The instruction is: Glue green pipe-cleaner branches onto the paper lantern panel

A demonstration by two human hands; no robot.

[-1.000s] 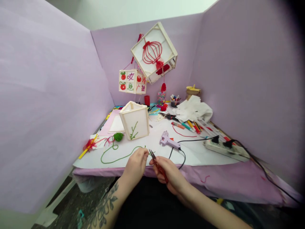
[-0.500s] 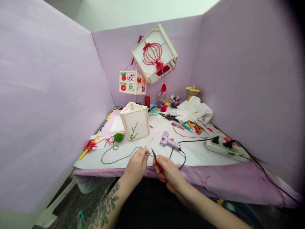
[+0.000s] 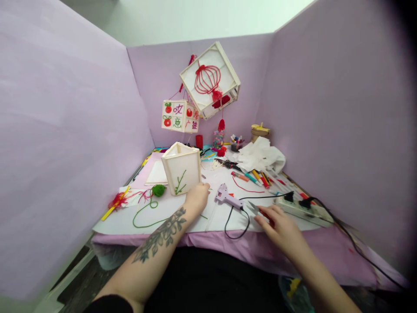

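Note:
My right hand (image 3: 276,224), at the front right of the table, holds a pair of scissors (image 3: 253,206) with its grey blades pointing left. My left hand (image 3: 197,199) reaches forward beside the lower right corner of a white three-sided lantern (image 3: 186,174). Its fingers are pinched together, and whatever they hold is too small to make out. Green yarn branches (image 3: 180,182) are on the lantern's front panel. From a green yarn ball (image 3: 158,190), a strand (image 3: 135,217) curls along the table and passes behind my left forearm. Between my hands lies a lilac glue gun (image 3: 228,198).
A power strip (image 3: 312,212) with black plugs sits at the right edge, its cord trailing off. Markers (image 3: 257,176) and crumpled white paper (image 3: 260,155) lie behind. Decorated lanterns (image 3: 210,78) hang above the back. Red yarn (image 3: 117,199) lies at left.
My hands have moved apart: the left went forward toward the lantern, the right went rightward with the scissors. A short green yarn piece now shows on the paper between them. The view shifted slightly.

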